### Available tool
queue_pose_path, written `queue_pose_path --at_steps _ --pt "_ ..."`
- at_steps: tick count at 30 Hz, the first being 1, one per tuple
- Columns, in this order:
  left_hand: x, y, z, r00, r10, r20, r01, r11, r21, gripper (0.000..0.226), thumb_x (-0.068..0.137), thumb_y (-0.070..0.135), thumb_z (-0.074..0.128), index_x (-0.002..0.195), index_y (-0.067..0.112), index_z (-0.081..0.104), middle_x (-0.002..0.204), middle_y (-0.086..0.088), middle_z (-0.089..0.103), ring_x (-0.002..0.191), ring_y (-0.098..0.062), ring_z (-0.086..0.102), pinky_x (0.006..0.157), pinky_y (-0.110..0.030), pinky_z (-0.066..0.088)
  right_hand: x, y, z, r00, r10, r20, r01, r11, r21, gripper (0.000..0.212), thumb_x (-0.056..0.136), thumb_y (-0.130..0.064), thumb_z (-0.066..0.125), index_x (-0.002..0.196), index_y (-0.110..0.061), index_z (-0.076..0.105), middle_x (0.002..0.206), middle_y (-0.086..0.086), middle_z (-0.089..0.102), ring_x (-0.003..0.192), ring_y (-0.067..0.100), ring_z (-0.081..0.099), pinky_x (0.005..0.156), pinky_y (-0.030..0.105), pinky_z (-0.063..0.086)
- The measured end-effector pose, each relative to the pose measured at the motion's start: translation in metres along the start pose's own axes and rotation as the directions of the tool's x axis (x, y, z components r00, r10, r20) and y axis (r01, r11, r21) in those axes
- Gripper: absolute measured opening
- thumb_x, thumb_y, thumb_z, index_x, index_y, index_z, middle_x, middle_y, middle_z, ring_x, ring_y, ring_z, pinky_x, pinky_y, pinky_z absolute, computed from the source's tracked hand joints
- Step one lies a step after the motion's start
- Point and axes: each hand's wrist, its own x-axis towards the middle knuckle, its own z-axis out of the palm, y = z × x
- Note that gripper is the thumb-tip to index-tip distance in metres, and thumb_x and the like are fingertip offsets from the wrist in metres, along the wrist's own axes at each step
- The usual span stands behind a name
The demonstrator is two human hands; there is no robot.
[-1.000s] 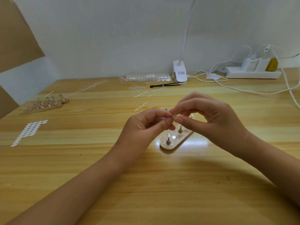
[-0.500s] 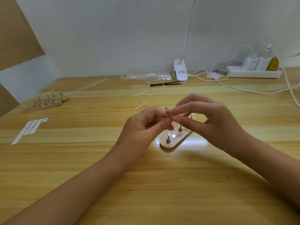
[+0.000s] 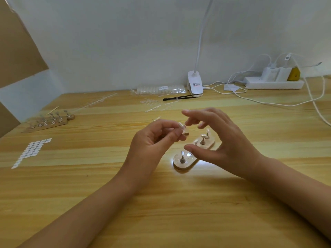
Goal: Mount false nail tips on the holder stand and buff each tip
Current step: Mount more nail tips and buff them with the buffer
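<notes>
A pale wooden holder stand (image 3: 179,163) with several small metal pegs lies on the table at the centre. My left hand (image 3: 152,144) hovers just left of it and pinches a small peg with a clear nail tip (image 3: 181,126) between thumb and forefinger. My right hand (image 3: 227,140) is above the stand's right half, fingers spread, holding nothing; its thumb reaches over the stand's middle. Some pegs on the stand carry clear tips (image 3: 203,136). Part of the stand is hidden by my right hand.
A second wooden stand (image 3: 48,122) with pegs sits far left, a sheet of white adhesive dots (image 3: 31,152) in front of it. At the back lie a packet of nail tips (image 3: 161,90), a black tool (image 3: 179,97), a lamp clip (image 3: 195,84), a power strip (image 3: 274,84) and white cables (image 3: 268,103).
My right hand let go of the piece it pinched together with my left hand and opened, drawing back to the right. My left hand keeps the peg with the tip.
</notes>
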Motion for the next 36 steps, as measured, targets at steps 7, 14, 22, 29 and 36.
queue_pose_path --at_steps 7,14,22,29,36 --pt "0.000 -0.002 0.000 1.000 -0.006 0.025 0.005 0.999 0.036 0.015 0.086 0.022 0.067 0.099 0.016 0.072 0.086 0.002 0.076 0.091 -0.013 0.073 0.084 -0.020 0.053 0.005 -0.007 -0.001 0.997 0.014 -0.078 -0.015 1.000 -0.014 0.029 0.086 -0.028 0.071 0.107 -0.010 0.067 0.107 0.004 0.061 0.104 0.020 0.057 0.091 0.041 0.047" --pt "-0.001 -0.003 0.001 0.996 -0.033 0.083 0.026 0.996 0.081 0.014 0.087 0.019 0.067 0.099 0.018 0.073 0.095 0.001 0.076 0.097 -0.016 0.072 0.089 -0.028 0.056 0.006 -0.003 -0.005 0.998 -0.026 -0.048 0.023 0.998 -0.066 0.020 0.086 -0.022 0.074 0.102 -0.010 0.072 0.105 0.002 0.060 0.104 0.023 0.057 0.094 0.033 0.043" --pt "0.002 -0.003 0.000 0.985 -0.095 0.145 0.065 0.978 0.200 0.013 0.087 0.025 0.067 0.096 0.020 0.075 0.103 0.004 0.072 0.107 -0.017 0.065 0.098 -0.046 0.050 0.008 0.005 -0.014 0.992 0.070 0.102 -0.082 0.989 0.122 0.025 0.084 -0.028 0.069 0.103 -0.012 0.074 0.104 0.004 0.062 0.105 0.019 0.059 0.094 0.033 0.046" --pt "0.004 -0.004 0.002 0.979 -0.123 0.160 0.085 0.970 0.230 0.020 0.083 0.031 0.067 0.097 0.021 0.076 0.107 0.007 0.070 0.106 -0.009 0.064 0.091 -0.031 0.051 0.009 0.011 -0.021 0.971 0.117 0.211 -0.149 0.978 0.145 0.024 0.085 -0.027 0.069 0.104 -0.015 0.075 0.105 -0.002 0.064 0.104 0.017 0.060 0.090 0.030 0.048" --pt "0.006 -0.008 0.003 0.963 -0.251 0.101 0.205 0.921 0.331 0.010 0.086 0.028 0.073 0.088 0.037 0.078 0.107 0.010 0.069 0.100 -0.011 0.064 0.091 -0.029 0.053 0.007 0.024 -0.028 0.960 0.200 0.195 -0.212 0.976 0.043 0.022 0.091 -0.031 0.060 0.105 -0.022 0.075 0.105 -0.007 0.065 0.105 0.012 0.059 0.090 0.019 0.043"
